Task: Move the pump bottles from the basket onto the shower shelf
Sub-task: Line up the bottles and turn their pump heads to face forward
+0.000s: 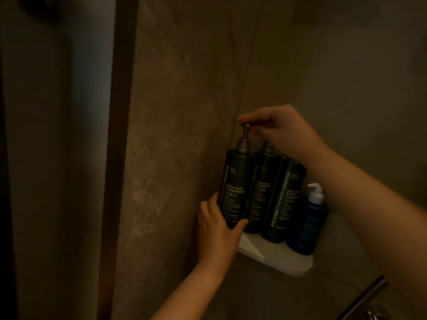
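Three tall dark green pump bottles stand side by side on a white corner shelf (pixel 275 257): shampoo (pixel 235 181) at the left, conditioner (pixel 261 181) in the middle, body cleanser (pixel 285 199) at the right. My left hand (pixel 217 229) wraps the lower part of the shampoo bottle. My right hand (pixel 279 130) pinches that bottle's pump head from above. The right forearm crosses over the other two bottles and hides their pumps. No basket is in view.
A small blue bottle with a white pump (pixel 310 218) stands at the shelf's right end. Tiled walls meet in the corner behind the shelf. A dark vertical frame (pixel 117 135) runs down the left. A metal bar (pixel 362 299) juts in at the bottom right.
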`<state>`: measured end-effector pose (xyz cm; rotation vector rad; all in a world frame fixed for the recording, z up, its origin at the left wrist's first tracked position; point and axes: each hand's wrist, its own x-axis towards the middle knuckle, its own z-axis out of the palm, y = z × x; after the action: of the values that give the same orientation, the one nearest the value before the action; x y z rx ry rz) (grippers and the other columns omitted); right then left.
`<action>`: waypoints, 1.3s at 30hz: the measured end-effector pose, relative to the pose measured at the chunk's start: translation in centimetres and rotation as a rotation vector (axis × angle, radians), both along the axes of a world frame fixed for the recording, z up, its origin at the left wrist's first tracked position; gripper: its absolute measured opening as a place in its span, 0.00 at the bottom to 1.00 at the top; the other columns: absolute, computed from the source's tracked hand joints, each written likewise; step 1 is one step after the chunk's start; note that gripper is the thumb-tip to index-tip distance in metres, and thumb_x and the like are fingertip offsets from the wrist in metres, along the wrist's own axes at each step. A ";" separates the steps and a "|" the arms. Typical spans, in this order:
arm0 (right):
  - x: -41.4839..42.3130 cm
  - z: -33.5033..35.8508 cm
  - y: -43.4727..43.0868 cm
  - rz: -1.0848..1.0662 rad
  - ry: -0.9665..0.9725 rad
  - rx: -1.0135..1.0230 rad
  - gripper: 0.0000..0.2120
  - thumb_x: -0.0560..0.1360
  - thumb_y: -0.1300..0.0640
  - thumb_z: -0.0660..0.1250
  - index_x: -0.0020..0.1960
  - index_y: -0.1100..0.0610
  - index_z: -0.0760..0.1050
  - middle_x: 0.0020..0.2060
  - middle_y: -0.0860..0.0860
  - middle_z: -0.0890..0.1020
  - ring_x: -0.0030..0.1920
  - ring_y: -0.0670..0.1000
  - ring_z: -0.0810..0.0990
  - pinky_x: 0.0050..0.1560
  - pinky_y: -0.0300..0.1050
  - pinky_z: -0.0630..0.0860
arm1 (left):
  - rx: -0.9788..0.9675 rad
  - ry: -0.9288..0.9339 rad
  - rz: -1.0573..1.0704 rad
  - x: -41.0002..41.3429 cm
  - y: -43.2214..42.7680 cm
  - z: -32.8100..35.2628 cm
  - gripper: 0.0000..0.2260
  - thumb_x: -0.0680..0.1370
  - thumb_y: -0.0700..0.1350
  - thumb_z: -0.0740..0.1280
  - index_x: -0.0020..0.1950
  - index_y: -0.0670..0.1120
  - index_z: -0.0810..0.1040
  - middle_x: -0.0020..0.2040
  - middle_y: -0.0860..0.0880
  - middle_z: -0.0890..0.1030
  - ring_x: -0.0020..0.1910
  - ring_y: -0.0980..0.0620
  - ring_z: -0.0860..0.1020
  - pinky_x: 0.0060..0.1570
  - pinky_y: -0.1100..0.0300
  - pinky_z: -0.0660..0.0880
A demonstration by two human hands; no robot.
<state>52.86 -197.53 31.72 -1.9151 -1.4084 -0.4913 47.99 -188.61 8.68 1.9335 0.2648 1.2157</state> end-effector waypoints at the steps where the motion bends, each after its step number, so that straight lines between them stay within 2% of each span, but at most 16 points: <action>1: -0.1 0.0 0.2 -0.002 -0.004 -0.006 0.15 0.75 0.66 0.66 0.54 0.49 0.79 0.49 0.44 0.83 0.51 0.36 0.79 0.57 0.29 0.72 | -0.009 -0.005 0.026 0.1 0.0 0.0 0.37 0.68 0.54 0.75 0.71 0.50 0.59 0.61 0.53 0.65 0.59 0.60 0.63 0.55 0.65 0.64; 5: -0.4 0.4 0.3 -0.030 -0.002 -0.047 0.15 0.75 0.66 0.66 0.55 0.49 0.79 0.49 0.43 0.82 0.50 0.33 0.79 0.55 0.26 0.71 | -0.024 -0.016 0.054 0.0 -0.1 0.0 0.35 0.68 0.54 0.75 0.68 0.45 0.64 0.61 0.49 0.66 0.60 0.55 0.67 0.58 0.62 0.67; 7: -0.3 0.6 0.1 -0.041 0.000 -0.061 0.15 0.75 0.66 0.66 0.55 0.49 0.79 0.49 0.43 0.82 0.49 0.32 0.79 0.55 0.26 0.71 | -0.034 -0.006 -0.026 -0.3 -0.1 0.0 0.35 0.71 0.59 0.68 0.71 0.46 0.60 0.66 0.50 0.64 0.63 0.56 0.65 0.61 0.62 0.65; 9: -0.2 0.6 0.0 -0.043 0.009 -0.062 0.16 0.75 0.66 0.66 0.56 0.48 0.78 0.50 0.43 0.82 0.51 0.35 0.79 0.58 0.29 0.71 | -0.058 0.007 -0.142 -0.5 0.0 -0.1 0.32 0.75 0.59 0.61 0.75 0.53 0.52 0.71 0.53 0.61 0.66 0.60 0.62 0.64 0.65 0.61; 11: -0.1 0.5 0.1 -0.047 0.007 -0.054 0.16 0.75 0.66 0.66 0.56 0.49 0.78 0.50 0.43 0.82 0.52 0.37 0.79 0.59 0.31 0.72 | -0.070 0.025 -0.238 -0.5 0.2 -0.1 0.30 0.78 0.55 0.59 0.76 0.58 0.46 0.73 0.57 0.58 0.68 0.64 0.59 0.63 0.70 0.58; 13: 0.2 0.4 0.1 -0.053 0.013 -0.042 0.15 0.75 0.66 0.66 0.56 0.49 0.79 0.50 0.43 0.82 0.53 0.37 0.79 0.61 0.33 0.72 | -0.066 0.035 -0.257 -0.6 0.4 -0.2 0.31 0.79 0.54 0.60 0.76 0.59 0.44 0.74 0.58 0.57 0.68 0.66 0.57 0.63 0.70 0.56; 17: 0.8 0.3 0.0 -0.053 0.013 -0.032 0.16 0.75 0.66 0.66 0.55 0.47 0.79 0.50 0.43 0.83 0.54 0.38 0.79 0.63 0.39 0.72 | -0.046 0.014 -0.195 -0.4 0.2 -0.2 0.34 0.77 0.53 0.65 0.76 0.57 0.48 0.72 0.56 0.59 0.65 0.67 0.58 0.60 0.72 0.57; 21: 1.3 0.4 -0.1 -0.052 0.005 -0.040 0.17 0.74 0.65 0.67 0.52 0.43 0.79 0.50 0.41 0.82 0.55 0.38 0.79 0.63 0.41 0.72 | -0.026 -0.019 -0.058 0.3 -0.3 0.0 0.36 0.73 0.52 0.70 0.75 0.52 0.53 0.68 0.52 0.62 0.63 0.61 0.62 0.60 0.66 0.62; 23: 1.4 0.4 -0.1 -0.053 0.002 -0.037 0.17 0.74 0.66 0.67 0.52 0.43 0.79 0.50 0.41 0.82 0.55 0.38 0.79 0.63 0.39 0.72 | -0.027 -0.021 -0.003 0.7 -0.5 0.1 0.36 0.72 0.52 0.72 0.74 0.49 0.57 0.67 0.51 0.63 0.63 0.59 0.62 0.60 0.65 0.62; 28: 1.6 0.1 0.3 -0.023 0.004 -0.005 0.17 0.74 0.69 0.65 0.55 0.50 0.78 0.49 0.45 0.82 0.53 0.38 0.78 0.56 0.27 0.71 | -0.033 0.024 0.139 1.4 -0.8 0.2 0.36 0.68 0.53 0.74 0.70 0.43 0.62 0.63 0.47 0.67 0.62 0.54 0.66 0.61 0.61 0.66; 30: 1.6 0.1 0.4 -0.018 0.013 -0.003 0.18 0.74 0.70 0.65 0.55 0.50 0.78 0.49 0.44 0.81 0.53 0.37 0.78 0.55 0.25 0.70 | -0.052 0.034 0.143 1.5 -0.8 0.3 0.35 0.68 0.52 0.75 0.68 0.43 0.63 0.62 0.47 0.67 0.62 0.53 0.66 0.61 0.59 0.67; 34: 1.5 0.3 0.2 -0.042 0.033 -0.019 0.19 0.75 0.69 0.64 0.56 0.48 0.78 0.51 0.45 0.82 0.55 0.41 0.79 0.60 0.33 0.71 | -0.108 0.036 0.121 1.3 -0.8 0.7 0.35 0.66 0.51 0.77 0.66 0.44 0.64 0.61 0.48 0.68 0.62 0.52 0.67 0.59 0.60 0.67; 36: 1.5 0.5 0.1 -0.050 0.026 -0.038 0.20 0.75 0.68 0.64 0.57 0.46 0.77 0.51 0.44 0.82 0.54 0.39 0.79 0.58 0.30 0.71 | -0.102 0.045 0.108 1.2 -0.7 0.8 0.35 0.66 0.51 0.77 0.66 0.44 0.64 0.62 0.48 0.67 0.62 0.51 0.67 0.59 0.61 0.67; 39: 1.3 0.6 0.0 -0.063 -0.016 -0.065 0.24 0.74 0.70 0.63 0.64 0.47 0.73 0.54 0.44 0.80 0.54 0.38 0.78 0.57 0.30 0.72 | -0.095 0.063 0.074 1.1 -0.5 1.0 0.37 0.65 0.52 0.77 0.68 0.45 0.62 0.64 0.48 0.65 0.63 0.51 0.67 0.59 0.62 0.66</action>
<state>54.18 -197.52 32.32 -2.0163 -1.3930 -0.4969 49.07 -189.09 9.66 1.8961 0.4228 1.1703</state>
